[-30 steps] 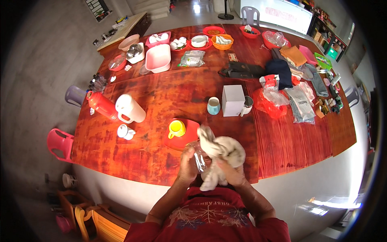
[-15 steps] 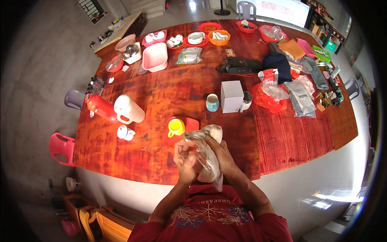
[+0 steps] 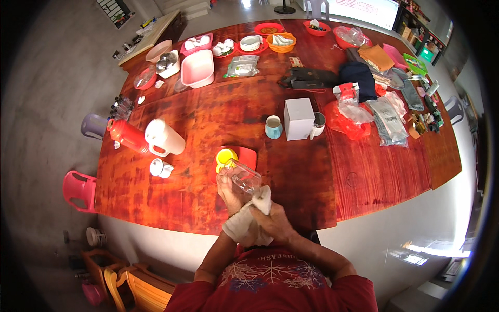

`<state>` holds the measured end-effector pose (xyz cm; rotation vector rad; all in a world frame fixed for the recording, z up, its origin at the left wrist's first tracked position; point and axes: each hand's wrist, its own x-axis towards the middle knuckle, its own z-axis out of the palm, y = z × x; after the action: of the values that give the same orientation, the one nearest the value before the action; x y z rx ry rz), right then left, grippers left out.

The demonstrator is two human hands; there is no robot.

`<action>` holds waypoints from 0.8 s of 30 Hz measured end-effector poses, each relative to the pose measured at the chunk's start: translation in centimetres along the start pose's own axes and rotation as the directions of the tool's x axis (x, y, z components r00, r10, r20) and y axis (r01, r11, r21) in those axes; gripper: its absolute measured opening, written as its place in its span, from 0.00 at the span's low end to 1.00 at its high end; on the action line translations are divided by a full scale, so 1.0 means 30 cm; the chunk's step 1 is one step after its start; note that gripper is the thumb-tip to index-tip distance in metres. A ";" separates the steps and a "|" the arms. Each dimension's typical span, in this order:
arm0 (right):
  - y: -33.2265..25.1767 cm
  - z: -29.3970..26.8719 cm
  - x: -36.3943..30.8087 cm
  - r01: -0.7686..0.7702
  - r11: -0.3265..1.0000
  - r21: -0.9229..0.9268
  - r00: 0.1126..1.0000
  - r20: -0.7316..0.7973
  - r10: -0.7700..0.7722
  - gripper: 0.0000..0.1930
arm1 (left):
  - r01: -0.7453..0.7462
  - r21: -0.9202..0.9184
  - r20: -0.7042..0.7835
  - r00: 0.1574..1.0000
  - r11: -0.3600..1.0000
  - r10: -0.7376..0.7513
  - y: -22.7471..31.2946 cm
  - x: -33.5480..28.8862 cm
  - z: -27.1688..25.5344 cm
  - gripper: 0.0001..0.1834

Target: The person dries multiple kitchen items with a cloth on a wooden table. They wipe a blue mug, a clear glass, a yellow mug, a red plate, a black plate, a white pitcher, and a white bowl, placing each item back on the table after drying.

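Note:
A clear, see-through cup-like vessel [image 3: 246, 177] is tilted in front of my chest, its wider end toward the upper left. My left hand [image 3: 231, 196] is closed around its left side. My right hand [image 3: 274, 222] grips a pale, off-white cloth [image 3: 243, 224], bunched against the vessel's lower end and hanging over my left wrist. Just beyond the vessel, a yellow cup [image 3: 226, 156] rests on a red tray [image 3: 248, 157]; the vessel partly covers both in this view.
Left of my hands stand a white mug [image 3: 160, 168], a cream jug [image 3: 165, 138] and a red thermos [image 3: 128, 136]. Beyond them are a blue cup [image 3: 273, 127], a white box [image 3: 299, 119] and a red plastic bag [image 3: 347, 124]. Basins and dishes line the far edge.
The clear vessel has turned, its wide end now up and left over the red tray. The cloth has slid down off it toward my left wrist, and my right hand has moved lower.

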<state>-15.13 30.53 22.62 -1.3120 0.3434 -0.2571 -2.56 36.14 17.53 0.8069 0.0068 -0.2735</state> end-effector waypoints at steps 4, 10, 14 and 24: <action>-0.160 -0.104 0.011 -0.038 0.846 0.532 0.997 0.082 -0.006 0.13 | 0.000 0.163 0.276 0.960 0.987 -0.046 0.101 -0.032 0.006 0.22; -0.114 -0.060 0.094 0.377 0.867 -0.325 0.882 -0.159 -0.443 0.17 | 0.026 0.165 0.497 0.862 0.986 -0.105 0.089 -0.133 0.083 0.29; -0.195 -0.064 0.136 0.170 0.983 0.076 0.958 -0.248 -0.146 0.12 | -0.026 0.402 0.521 0.829 0.915 -0.206 0.141 -0.152 0.098 0.35; -0.088 -0.149 0.224 -0.141 0.942 0.304 0.988 0.105 0.114 0.11 | -0.706 0.578 0.769 0.639 0.409 0.014 0.159 -0.170 0.117 0.45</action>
<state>-10.65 23.37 23.52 -0.9820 0.2998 -0.1372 -6.67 37.99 23.91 1.6621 -1.1359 -0.0613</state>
